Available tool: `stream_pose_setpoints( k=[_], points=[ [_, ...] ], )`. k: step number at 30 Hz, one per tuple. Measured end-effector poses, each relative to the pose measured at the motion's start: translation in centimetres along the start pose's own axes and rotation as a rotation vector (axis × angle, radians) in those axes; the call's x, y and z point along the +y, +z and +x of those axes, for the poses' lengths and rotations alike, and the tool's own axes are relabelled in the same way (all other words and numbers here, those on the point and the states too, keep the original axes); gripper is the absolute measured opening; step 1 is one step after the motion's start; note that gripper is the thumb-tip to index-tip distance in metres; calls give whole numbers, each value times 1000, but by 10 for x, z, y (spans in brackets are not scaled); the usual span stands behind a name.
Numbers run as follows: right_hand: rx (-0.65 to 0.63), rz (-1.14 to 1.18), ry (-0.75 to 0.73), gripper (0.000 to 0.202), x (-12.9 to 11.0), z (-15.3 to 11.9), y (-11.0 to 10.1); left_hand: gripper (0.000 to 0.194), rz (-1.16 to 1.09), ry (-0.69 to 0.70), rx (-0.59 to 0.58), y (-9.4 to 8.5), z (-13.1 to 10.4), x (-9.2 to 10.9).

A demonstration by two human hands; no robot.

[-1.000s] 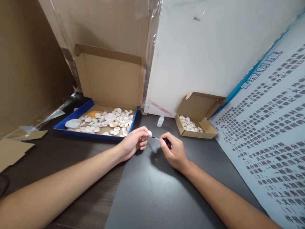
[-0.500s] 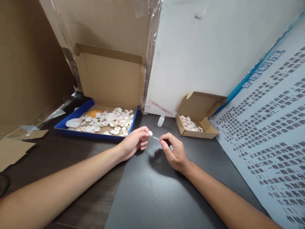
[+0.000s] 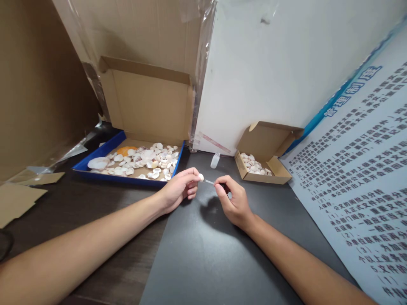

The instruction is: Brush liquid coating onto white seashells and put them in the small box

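Note:
Between the thumb and fingertips of my left hand [image 3: 181,189] is a small white shell [image 3: 201,177]. My right hand [image 3: 233,201] is closed round the dark end of a thin brush-like tool [image 3: 209,182], whose pale shaft points left with its tip at or very near the shell. Behind the hands a small translucent bottle [image 3: 215,160] stands without a cap. Many shells [image 3: 148,156] lie in the blue-edged box [image 3: 119,178] on the left, and more white shells [image 3: 254,163] lie in the small cardboard box [image 3: 267,178] on the right.
A grey mat [image 3: 190,258] lies under my hands on the dark wooden table [image 3: 127,250]. Cardboard pieces [image 3: 19,201] are at the far left. A white panel [image 3: 244,76] rises behind, and a printed board [image 3: 359,169] leans along the right.
My right hand has shifted very slightly right, with the tool's tip near the shell. My left hand has barely moved.

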State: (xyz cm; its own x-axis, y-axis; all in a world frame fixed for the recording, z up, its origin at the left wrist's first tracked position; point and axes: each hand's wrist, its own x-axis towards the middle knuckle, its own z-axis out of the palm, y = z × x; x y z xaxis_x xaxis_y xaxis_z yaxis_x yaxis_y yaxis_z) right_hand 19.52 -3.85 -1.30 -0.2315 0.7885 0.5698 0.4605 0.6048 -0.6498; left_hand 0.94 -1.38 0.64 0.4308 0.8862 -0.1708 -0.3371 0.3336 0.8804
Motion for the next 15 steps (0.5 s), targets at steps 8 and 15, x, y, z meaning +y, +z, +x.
stream_pose_setpoints(
  k=[8,15],
  points=[
    [79,31,38,14,-2,0,-2,17,-21,7,-2,1,-1,1],
    [28,48,14,12,-3,-1,-2,11,-32,-29,-56,-1,-1,0]
  ],
)
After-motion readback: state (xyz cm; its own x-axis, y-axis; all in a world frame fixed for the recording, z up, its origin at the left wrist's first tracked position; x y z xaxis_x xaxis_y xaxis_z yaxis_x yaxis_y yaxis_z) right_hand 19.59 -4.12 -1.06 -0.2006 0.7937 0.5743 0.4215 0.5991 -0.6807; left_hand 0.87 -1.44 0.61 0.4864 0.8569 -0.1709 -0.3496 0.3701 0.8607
